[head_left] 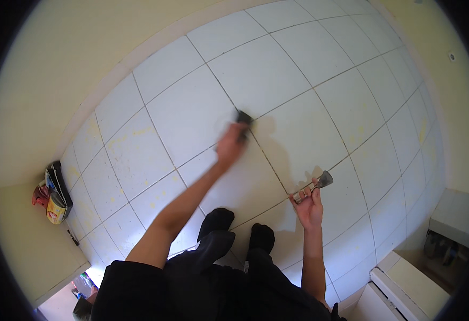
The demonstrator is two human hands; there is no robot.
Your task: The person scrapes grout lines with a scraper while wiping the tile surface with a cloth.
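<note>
My left hand is stretched far forward over the white tiled floor, smeared by motion. Its fingers are closed around a small black object, low at a crossing of the dark grout lines; the blur hides its exact kind. Nearer to me on the right, my right hand is palm up with its fingers curled around the handle of a putty knife. The knife's broad dark grey blade points right and away from me, above the tiles.
Yellowish stains and specks mark tiles on the left and right. By the left wall stand a black container, a yellow-labelled can and a red item. My dark-socked feet stand below. A white cabinet is at lower right.
</note>
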